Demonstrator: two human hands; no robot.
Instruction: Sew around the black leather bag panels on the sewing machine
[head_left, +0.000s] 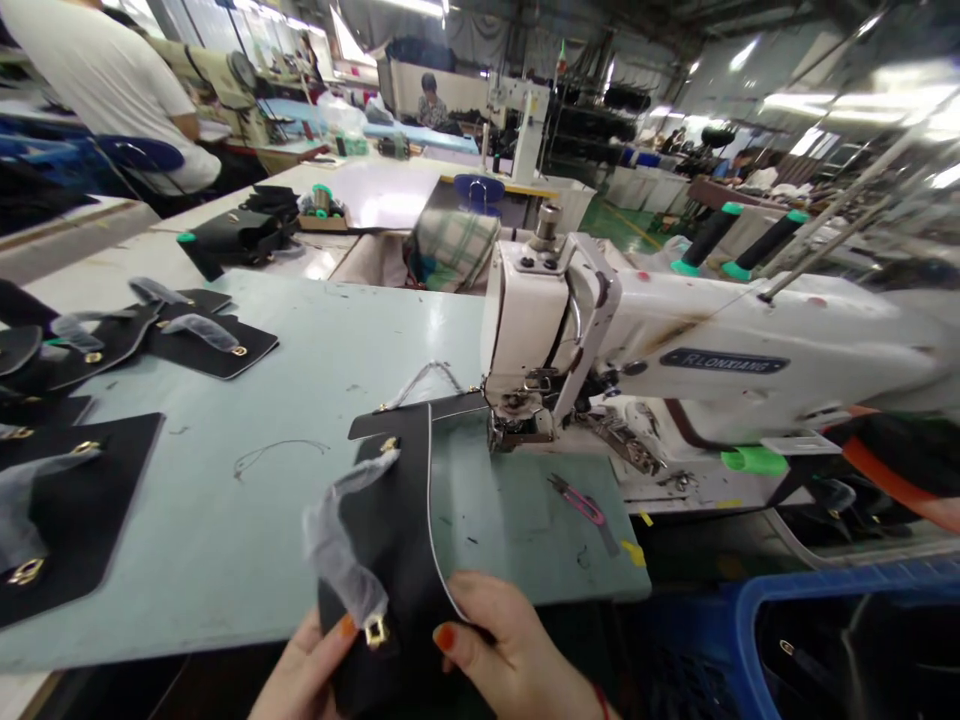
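Observation:
Between my two hands is a black leather bag panel (397,530) with a pale edge, gold buckles and a strap wrapped in white film. My left hand (311,665) grips its left side, thumb near the lower buckle. Fingers of my right hand (506,635) close around its right edge, thumb on top. The panel's far end lies on the green table beside another black piece (457,403), which reaches to the needle area of a white sewing machine (525,330). Pink thread snips (579,498) lie right of the panel.
More black panels with wrapped straps (210,335) lie at the left of the green table (285,540). A blue bin (750,620) with black pieces stands at lower right. Thread cones (709,238) stand behind the machine. A seated person (120,90) is at upper left.

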